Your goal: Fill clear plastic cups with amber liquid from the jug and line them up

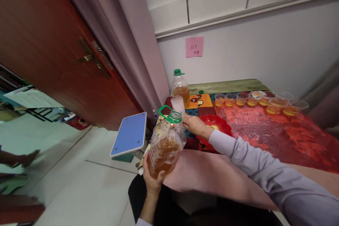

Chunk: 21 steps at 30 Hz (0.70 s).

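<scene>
Nearest to me, my left hand [155, 178] cups the base of a big clear jug [166, 148], thumb and fingers spread wide around it. I read that grip as firm. The jug, part full of amber liquid, leans to the right at the table's near edge, its open neck up, with a green handle [163, 112] looped to the left of it.

My right hand [197, 126] reaches in beyond the neck, fingers nearly closed at the lower side of a clear plastic cup [178, 103]. The neck hides part of that contact, so I can't tell whether they grip it. Under my right wrist I see a red scalloped dish [225, 127] on the table [265, 137], which has a glossy red cover on its right half. A low blue-topped stool [129, 132] stands off to the left.

Farther right, I make out clear cups [275, 105] of amber liquid clustered together. Jug number 2 [181, 92], green-capped, stands near the wall, and a pink note [194, 47] reading 357 is stuck above.
</scene>
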{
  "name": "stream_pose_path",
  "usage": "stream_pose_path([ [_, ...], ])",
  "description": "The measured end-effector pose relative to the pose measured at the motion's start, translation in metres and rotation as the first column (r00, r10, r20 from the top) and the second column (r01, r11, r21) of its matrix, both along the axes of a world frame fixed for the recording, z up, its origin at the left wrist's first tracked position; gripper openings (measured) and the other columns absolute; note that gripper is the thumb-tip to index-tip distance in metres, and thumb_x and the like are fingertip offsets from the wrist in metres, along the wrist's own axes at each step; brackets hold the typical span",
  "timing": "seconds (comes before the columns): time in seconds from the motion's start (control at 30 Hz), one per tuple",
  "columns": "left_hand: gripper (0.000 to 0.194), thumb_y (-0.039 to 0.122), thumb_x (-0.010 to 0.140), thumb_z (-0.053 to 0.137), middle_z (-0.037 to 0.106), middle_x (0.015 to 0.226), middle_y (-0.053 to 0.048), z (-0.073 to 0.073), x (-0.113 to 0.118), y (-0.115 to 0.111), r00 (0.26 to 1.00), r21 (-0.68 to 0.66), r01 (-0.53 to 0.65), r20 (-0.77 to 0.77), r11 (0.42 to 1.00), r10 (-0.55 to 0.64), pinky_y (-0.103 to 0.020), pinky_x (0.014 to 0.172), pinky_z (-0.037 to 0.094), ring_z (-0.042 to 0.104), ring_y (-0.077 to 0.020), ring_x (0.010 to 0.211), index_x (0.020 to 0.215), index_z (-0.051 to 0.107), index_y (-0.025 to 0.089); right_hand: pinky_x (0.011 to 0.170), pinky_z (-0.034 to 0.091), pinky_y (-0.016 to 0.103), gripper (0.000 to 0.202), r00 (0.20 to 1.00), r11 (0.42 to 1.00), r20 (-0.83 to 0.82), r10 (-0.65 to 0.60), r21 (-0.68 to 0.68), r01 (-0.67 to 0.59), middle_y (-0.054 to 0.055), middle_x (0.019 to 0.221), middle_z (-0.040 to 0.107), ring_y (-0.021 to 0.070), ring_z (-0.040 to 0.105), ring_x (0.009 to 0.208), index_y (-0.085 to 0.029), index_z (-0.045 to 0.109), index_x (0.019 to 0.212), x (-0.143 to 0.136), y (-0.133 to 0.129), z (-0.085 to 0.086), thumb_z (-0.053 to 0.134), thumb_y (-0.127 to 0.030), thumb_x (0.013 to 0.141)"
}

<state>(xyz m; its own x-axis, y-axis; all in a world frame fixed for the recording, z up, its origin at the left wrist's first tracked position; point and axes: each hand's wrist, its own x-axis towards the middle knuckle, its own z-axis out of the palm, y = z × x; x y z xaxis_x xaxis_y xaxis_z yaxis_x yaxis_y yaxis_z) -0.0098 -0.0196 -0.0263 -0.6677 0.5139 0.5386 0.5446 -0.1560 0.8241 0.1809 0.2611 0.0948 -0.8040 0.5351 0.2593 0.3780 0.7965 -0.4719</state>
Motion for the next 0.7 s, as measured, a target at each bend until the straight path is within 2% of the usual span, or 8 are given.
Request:
stream_pose_path([
  [0.2,0.117,0.082,0.062,0.09,0.065,0.154,-0.022,0.004,0.003,-0.002,0.996,-0.031,0.01,0.094,0.999,-0.007,-0.06,0.123,0.049,0.062,-0.0468,0.144,0.156,0.058,0.019,0.082,0.055,0.027,0.01,0.997,0.999,-0.073,-0.019,0.033,0.022,0.007,0.102,0.08,0.0198,0.074,0.092,-0.02,0.081,0.097,0.0,0.001,-0.004,0.073,-0.014,0.1],
  [0.3,0.118,0.082,0.061,0.09,0.065,0.154,-0.023,0.005,0.005,-0.005,0.994,-0.041,0.004,0.114,0.999,0.0,-0.061,0.123,0.049,0.062,-0.0476,0.145,0.156,0.058,0.019,0.086,0.058,0.027,0.012,0.992,0.999,-0.129,-0.016,0.042,0.021,0.006,0.104,0.081,0.0198,0.075,0.097,-0.022,0.081,0.103,0.004,-0.005,-0.002,0.071,-0.014,0.103],
  [0.37,0.12,0.084,0.06,0.089,0.064,0.154,-0.023,0.006,0.005,-0.006,0.995,-0.055,-0.009,0.103,0.998,0.014,-0.061,0.123,0.049,0.061,-0.048,0.145,0.156,0.059,0.019,0.089,0.06,0.029,0.013,0.973,0.998,-0.23,-0.018,0.058,0.032,0.006,0.106,0.082,0.0199,0.077,0.1,-0.023,0.08,0.105,0.014,-0.009,0.003,0.068,-0.017,0.106],
  [0.47,0.12,0.085,0.061,0.088,0.064,0.154,-0.023,0.005,0.003,-0.009,0.997,-0.081,-0.03,0.074,0.996,0.036,-0.062,0.125,0.046,0.06,-0.0483,0.147,0.156,0.059,0.018,0.092,0.061,0.031,0.012,0.892,0.985,-0.449,-0.047,0.129,0.117,0.007,0.108,0.083,0.0207,0.079,0.1,-0.025,0.079,0.107,0.048,-0.012,0.016,0.067,-0.024,0.11],
  [0.53,0.119,0.084,0.061,0.088,0.065,0.154,-0.023,0.003,0.001,-0.009,0.997,-0.083,-0.047,0.053,0.995,0.051,-0.061,0.126,0.046,0.06,-0.048,0.147,0.155,0.059,0.017,0.087,0.061,0.033,0.013,0.857,0.96,-0.504,-0.107,0.171,0.221,0.007,0.106,0.084,0.0218,0.079,0.096,-0.026,0.079,0.108,0.078,-0.009,0.022,0.066,-0.025,0.11],
  [0.6,0.119,0.084,0.061,0.088,0.065,0.154,-0.023,0.0,-0.001,-0.009,0.998,-0.083,-0.06,0.025,0.995,0.062,-0.06,0.126,0.046,0.06,-0.0475,0.147,0.155,0.06,0.017,0.082,0.059,0.034,0.014,0.862,0.935,-0.472,-0.183,0.188,0.301,0.007,0.103,0.083,0.0228,0.079,0.092,-0.026,0.079,0.108,0.109,-0.003,0.022,0.066,-0.024,0.11],
  [0.7,0.119,0.084,0.061,0.087,0.064,0.155,-0.022,-0.002,-0.003,-0.008,0.998,-0.094,-0.06,0.001,0.994,0.06,-0.059,0.126,0.047,0.06,-0.0463,0.147,0.156,0.059,0.017,0.08,0.057,0.034,0.013,0.904,0.925,-0.344,-0.255,0.185,0.332,0.007,0.106,0.083,0.0237,0.078,0.093,-0.025,0.079,0.104,0.142,0.003,0.008,0.067,-0.022,0.108],
])
